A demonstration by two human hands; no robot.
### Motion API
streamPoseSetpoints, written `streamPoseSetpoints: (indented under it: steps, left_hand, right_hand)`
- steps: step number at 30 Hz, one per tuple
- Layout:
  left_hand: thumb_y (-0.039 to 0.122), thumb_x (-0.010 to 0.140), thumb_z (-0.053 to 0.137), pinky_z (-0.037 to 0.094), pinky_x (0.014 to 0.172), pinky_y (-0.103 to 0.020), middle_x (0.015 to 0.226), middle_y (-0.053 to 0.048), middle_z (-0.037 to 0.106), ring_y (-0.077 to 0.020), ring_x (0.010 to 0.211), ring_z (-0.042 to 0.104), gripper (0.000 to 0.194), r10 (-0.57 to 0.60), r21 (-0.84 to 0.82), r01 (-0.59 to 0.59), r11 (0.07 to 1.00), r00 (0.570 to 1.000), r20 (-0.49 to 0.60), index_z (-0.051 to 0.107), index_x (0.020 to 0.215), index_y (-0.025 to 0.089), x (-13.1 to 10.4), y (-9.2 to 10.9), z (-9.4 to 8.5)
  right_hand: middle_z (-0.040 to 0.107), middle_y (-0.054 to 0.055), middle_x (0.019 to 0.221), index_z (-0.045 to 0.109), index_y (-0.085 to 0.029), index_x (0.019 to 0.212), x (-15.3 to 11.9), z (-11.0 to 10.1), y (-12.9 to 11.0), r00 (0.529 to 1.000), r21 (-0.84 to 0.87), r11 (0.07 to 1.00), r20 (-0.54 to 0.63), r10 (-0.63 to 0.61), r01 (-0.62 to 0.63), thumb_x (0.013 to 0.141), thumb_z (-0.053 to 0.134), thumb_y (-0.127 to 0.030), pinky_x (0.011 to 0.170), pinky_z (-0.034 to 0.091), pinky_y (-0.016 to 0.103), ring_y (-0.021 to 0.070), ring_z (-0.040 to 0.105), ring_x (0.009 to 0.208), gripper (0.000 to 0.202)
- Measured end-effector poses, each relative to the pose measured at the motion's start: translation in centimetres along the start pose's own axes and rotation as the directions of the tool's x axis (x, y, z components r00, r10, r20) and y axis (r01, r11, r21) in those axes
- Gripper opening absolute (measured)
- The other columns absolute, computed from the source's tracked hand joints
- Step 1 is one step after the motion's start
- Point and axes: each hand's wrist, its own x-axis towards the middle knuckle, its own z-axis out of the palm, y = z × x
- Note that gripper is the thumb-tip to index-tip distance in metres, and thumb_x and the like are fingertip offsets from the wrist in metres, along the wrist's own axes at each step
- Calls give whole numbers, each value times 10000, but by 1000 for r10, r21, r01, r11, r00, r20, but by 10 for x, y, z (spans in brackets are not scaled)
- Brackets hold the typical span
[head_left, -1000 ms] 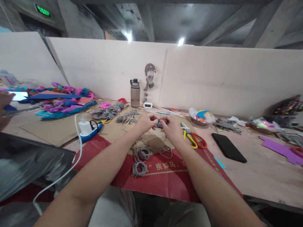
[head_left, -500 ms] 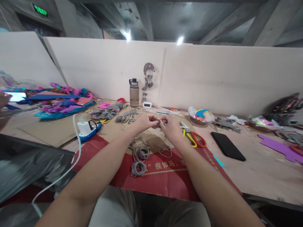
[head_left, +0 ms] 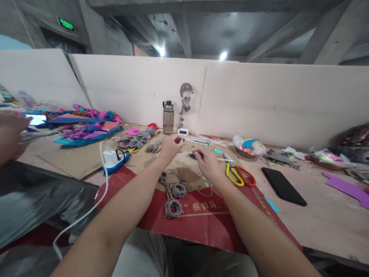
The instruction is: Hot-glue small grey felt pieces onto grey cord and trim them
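Fingertips pinched, my left hand [head_left: 172, 147] is raised over the brown and red paper sheet [head_left: 201, 227]; what it holds is too small to name. My right hand [head_left: 206, 161] is closed on a small dark thing I cannot make out, a short way right of the left hand. Below them lie coils of grey cord [head_left: 173, 209] with loose strands around. Scissors [head_left: 240, 175] with one yellow and one red handle rest to the right of my right hand.
A black phone [head_left: 284, 186] lies at the right. Behind the hands stand a bottle [head_left: 168, 118] and a small white clock [head_left: 183, 132]. At left are a blue power strip [head_left: 117, 163], colourful cloth [head_left: 83, 132] and another person's hand [head_left: 13, 127].
My hands, together before, are now apart, the left one to the left and slightly higher. The view has shifted a little. The other person's hand reaches further in at the left.
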Motion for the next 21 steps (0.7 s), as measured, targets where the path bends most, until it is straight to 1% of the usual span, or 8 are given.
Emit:
streamPoseSetpoints:
  steps: [3,6,8,10,12,14,16,21]
  left_hand:
    - [222,723,528,446,464,-185,590,7,589,-106,503,572,114,-72,-74,59,996,979,-189,608,762,150,12,-14,-14]
    - [220,724,519,457,469,-198,582,7,589,-109,485,574,121,-173,-214,112,970,941,-290,601,770,144,21,-26,-26]
    - [217,711,528,454,464,-202,566,10,587,-110,467,567,112,-220,-262,139,955,925,-309,595,766,146,25,-35,-29]
    - [215,698,536,458,468,-207,564,10,590,-112,463,567,105,-261,-297,168,940,914,-310,592,755,146,27,-44,-29]
    - [229,695,542,460,474,-209,545,9,589,-115,463,570,100,-284,-298,196,934,916,-285,591,727,148,28,-52,-27]
    - [243,689,551,457,475,-209,521,13,580,-116,456,565,100,-297,-287,216,933,914,-277,591,704,153,29,-59,-25]
    - [256,686,559,462,481,-214,531,11,587,-119,466,570,104,-296,-293,214,932,915,-275,589,700,157,30,-65,-22]
    - [245,679,566,468,489,-210,518,17,583,-113,462,564,84,-283,-273,220,936,934,-217,580,677,163,30,-71,-18]
  right_hand:
    - [654,47,824,635,-168,818,-1,-1,-7,1000,104,995,26,-1,-1,850,466,-285,758,397,288,162,560,799,208]
    - [600,-1,697,635,-171,808,-2,-7,-15,997,299,951,44,70,-80,843,488,-363,651,392,254,128,517,660,244]
    - [499,-44,586,630,-178,832,-1,-15,-18,990,460,876,74,122,-143,825,517,-409,550,354,227,98,432,543,258]
    - [386,-74,530,624,-184,845,0,-25,-21,985,635,754,88,146,-168,805,556,-426,480,292,206,74,335,476,255]
    - [324,-84,524,621,-185,826,0,-37,-25,987,778,612,65,147,-142,786,597,-402,459,253,195,61,278,464,222]
    - [312,-82,526,618,-185,799,0,-48,-28,989,860,503,10,144,-82,771,624,-365,463,254,190,59,269,474,182]
    - [318,-76,533,620,-190,794,-1,-57,-31,987,890,456,-49,151,-26,769,631,-338,473,270,191,63,280,490,151]
    - [357,-62,561,620,-202,800,-7,-72,-31,978,889,457,-103,179,10,783,620,-314,482,293,197,68,304,505,114]
